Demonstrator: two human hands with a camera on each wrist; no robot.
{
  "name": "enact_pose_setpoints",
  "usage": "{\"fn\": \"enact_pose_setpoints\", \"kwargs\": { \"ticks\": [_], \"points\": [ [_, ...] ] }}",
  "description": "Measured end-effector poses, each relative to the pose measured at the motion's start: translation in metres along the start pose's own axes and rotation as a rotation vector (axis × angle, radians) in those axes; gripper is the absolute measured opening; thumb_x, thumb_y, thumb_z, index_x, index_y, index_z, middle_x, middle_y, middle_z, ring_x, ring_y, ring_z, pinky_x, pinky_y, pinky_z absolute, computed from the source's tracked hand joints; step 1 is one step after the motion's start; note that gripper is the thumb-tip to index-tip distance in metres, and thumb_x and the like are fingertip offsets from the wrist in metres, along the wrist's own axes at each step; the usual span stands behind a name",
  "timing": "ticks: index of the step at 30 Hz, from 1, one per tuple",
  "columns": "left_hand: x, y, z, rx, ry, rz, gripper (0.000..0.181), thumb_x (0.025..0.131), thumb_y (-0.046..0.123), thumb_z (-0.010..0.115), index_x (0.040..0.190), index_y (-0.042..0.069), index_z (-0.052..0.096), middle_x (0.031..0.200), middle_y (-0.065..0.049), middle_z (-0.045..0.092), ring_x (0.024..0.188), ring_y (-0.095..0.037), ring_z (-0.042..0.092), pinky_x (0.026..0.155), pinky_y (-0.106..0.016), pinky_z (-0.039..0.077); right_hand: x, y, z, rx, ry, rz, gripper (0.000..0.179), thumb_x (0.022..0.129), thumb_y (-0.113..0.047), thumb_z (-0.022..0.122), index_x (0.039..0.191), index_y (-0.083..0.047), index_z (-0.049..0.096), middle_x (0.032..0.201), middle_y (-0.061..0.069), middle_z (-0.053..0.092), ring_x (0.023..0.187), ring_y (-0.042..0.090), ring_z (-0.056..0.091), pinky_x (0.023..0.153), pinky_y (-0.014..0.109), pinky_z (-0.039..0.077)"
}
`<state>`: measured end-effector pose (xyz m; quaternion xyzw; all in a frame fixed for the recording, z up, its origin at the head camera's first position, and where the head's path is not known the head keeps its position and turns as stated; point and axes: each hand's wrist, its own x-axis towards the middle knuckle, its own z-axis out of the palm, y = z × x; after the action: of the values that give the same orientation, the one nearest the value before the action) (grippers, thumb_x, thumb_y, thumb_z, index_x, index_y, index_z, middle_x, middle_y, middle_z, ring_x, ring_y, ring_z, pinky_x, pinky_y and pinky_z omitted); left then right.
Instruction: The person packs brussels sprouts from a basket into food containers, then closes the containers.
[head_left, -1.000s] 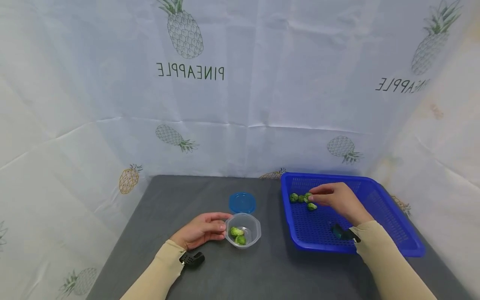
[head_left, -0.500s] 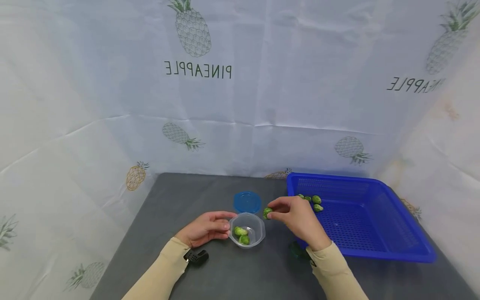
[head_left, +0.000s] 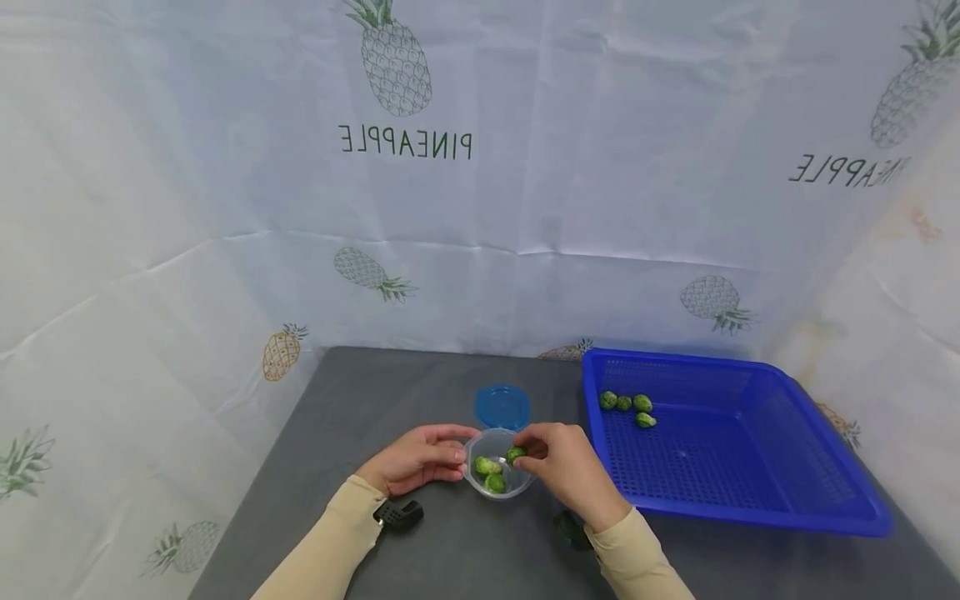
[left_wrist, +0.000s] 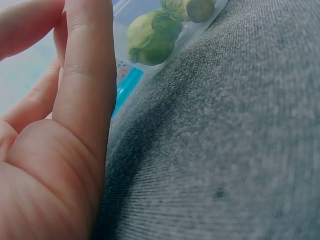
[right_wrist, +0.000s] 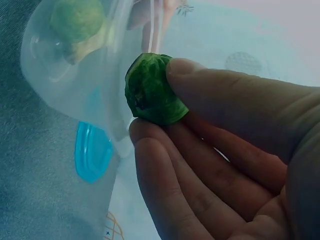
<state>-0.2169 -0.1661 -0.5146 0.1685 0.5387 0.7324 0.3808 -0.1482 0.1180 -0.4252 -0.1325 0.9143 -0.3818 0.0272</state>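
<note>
A Brussels sprout point(head_left: 514, 454) is pinched between the thumb and fingertips of my right hand point(head_left: 573, 471), over the right side of a clear plastic tub point(head_left: 498, 493). The right wrist view shows this sprout point(right_wrist: 150, 90) close to the tub's rim point(right_wrist: 122, 65). Two more sprouts point(head_left: 491, 475) lie inside the tub. On the tub's left side, my left hand point(head_left: 416, 460) rests with its fairly straight fingers against the wall. In the left wrist view, a sprout point(left_wrist: 154, 37) shows through the tub beyond a straight finger point(left_wrist: 82, 65).
Behind the tub lies a round blue lid point(head_left: 502, 407) on the grey tabletop point(head_left: 465, 550). To the right stands a blue perforated basket point(head_left: 705, 508), with several Brussels sprouts point(head_left: 624, 403) in its far left corner. A pineapple-print cloth point(head_left: 480, 208) hangs behind the table.
My right hand has taken a sprout from the basket and carried it left to above the tub. The left hand has stayed at the tub's side. The head view has shifted slightly.
</note>
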Motion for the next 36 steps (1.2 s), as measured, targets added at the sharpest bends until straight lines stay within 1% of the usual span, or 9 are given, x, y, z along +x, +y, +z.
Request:
{"fn": "enact_pose_setpoints", "kwargs": {
  "ticks": [6, 11, 16, 21, 25, 28, 30, 33, 36],
  "points": [
    [0.000, -0.002, 0.000, -0.003, -0.017, 0.002, 0.055, 0.111, 0.003, 0.057, 0.163, -0.003, 0.042, 0.105, 0.002, 0.074, 0.097, -0.009, 0.075, 0.092, -0.026, 0.066, -0.003, -0.002, 0.002, -0.055, -0.009, -0.027, 0.019, 0.089, -0.008, 0.088, 0.107, -0.009, 0.082, 0.100, 0.000, 0.080, 0.086, 0.013, 0.074, 0.076, 0.034, 0.067],
    [0.003, 0.003, 0.002, 0.045, -0.025, 0.027, 0.055, 0.109, 0.003, 0.060, 0.162, -0.004, 0.043, 0.109, -0.001, 0.073, 0.097, -0.011, 0.076, 0.092, -0.029, 0.067, -0.004, -0.006, 0.004, -0.156, 0.011, -0.078, 0.017, 0.088, -0.006, 0.089, 0.104, -0.010, 0.083, 0.099, 0.000, 0.079, 0.087, 0.015, 0.071, 0.075, 0.033, 0.063],
    [0.007, 0.007, 0.003, 0.069, -0.021, 0.018, 0.055, 0.110, 0.004, 0.060, 0.162, -0.003, 0.044, 0.108, -0.001, 0.074, 0.096, -0.011, 0.076, 0.092, -0.029, 0.067, -0.003, -0.009, 0.006, -0.209, 0.018, -0.088, 0.016, 0.087, -0.002, 0.088, 0.100, -0.010, 0.083, 0.097, 0.001, 0.078, 0.089, 0.021, 0.073, 0.074, 0.036, 0.063],
    [0.008, 0.013, 0.007, 0.127, 0.024, -0.007, 0.054, 0.108, 0.007, 0.065, 0.159, 0.002, 0.050, 0.108, -0.003, 0.075, 0.093, -0.014, 0.077, 0.092, -0.033, 0.068, -0.003, -0.010, 0.008, -0.236, 0.000, -0.096, 0.017, 0.087, 0.001, 0.087, 0.102, -0.006, 0.083, 0.099, 0.005, 0.079, 0.093, 0.026, 0.076, 0.077, 0.040, 0.067],
    [0.005, 0.017, 0.010, 0.193, 0.052, -0.030, 0.054, 0.107, 0.011, 0.068, 0.159, 0.006, 0.053, 0.107, -0.006, 0.077, 0.093, -0.017, 0.077, 0.090, -0.035, 0.069, -0.005, -0.009, 0.006, -0.222, -0.023, -0.110, 0.017, 0.088, 0.000, 0.087, 0.104, -0.006, 0.083, 0.100, 0.007, 0.080, 0.090, 0.021, 0.076, 0.076, 0.037, 0.067],
    [0.003, 0.019, 0.011, 0.241, 0.050, -0.032, 0.054, 0.108, 0.011, 0.066, 0.160, 0.006, 0.052, 0.104, -0.007, 0.078, 0.093, -0.018, 0.078, 0.089, -0.037, 0.069, -0.008, -0.009, -0.005, -0.186, -0.035, -0.109, 0.015, 0.092, -0.005, 0.084, 0.107, -0.009, 0.084, 0.102, 0.003, 0.080, 0.088, 0.014, 0.074, 0.076, 0.031, 0.065],
    [0.001, 0.019, 0.011, 0.277, 0.051, -0.024, 0.054, 0.109, 0.013, 0.065, 0.160, 0.006, 0.051, 0.103, -0.007, 0.078, 0.093, -0.018, 0.078, 0.089, -0.038, 0.069, -0.010, -0.010, -0.019, -0.178, -0.024, -0.097, 0.014, 0.095, -0.008, 0.083, 0.108, -0.013, 0.084, 0.103, -0.001, 0.080, 0.087, 0.009, 0.073, 0.076, 0.027, 0.063],
    [0.001, 0.021, 0.014, 0.339, 0.060, 0.007, 0.052, 0.110, 0.016, 0.065, 0.159, 0.004, 0.053, 0.103, -0.007, 0.078, 0.091, -0.018, 0.078, 0.087, -0.039, 0.070, -0.012, -0.006, -0.052, -0.177, -0.004, -0.055, 0.014, 0.098, -0.012, 0.081, 0.110, -0.018, 0.083, 0.104, -0.006, 0.079, 0.088, 0.005, 0.073, 0.078, 0.026, 0.063],
    [0.000, 0.022, 0.017, 0.378, 0.087, 0.027, 0.052, 0.109, 0.018, 0.067, 0.158, 0.005, 0.056, 0.101, -0.009, 0.079, 0.088, -0.017, 0.078, 0.086, -0.040, 0.070, -0.010, 0.007, -0.091, -0.169, 0.004, -0.005, 0.013, 0.101, -0.020, 0.078, 0.113, -0.022, 0.083, 0.107, -0.007, 0.080, 0.094, 0.008, 0.074, 0.083, 0.033, 0.065]
  ]
}}
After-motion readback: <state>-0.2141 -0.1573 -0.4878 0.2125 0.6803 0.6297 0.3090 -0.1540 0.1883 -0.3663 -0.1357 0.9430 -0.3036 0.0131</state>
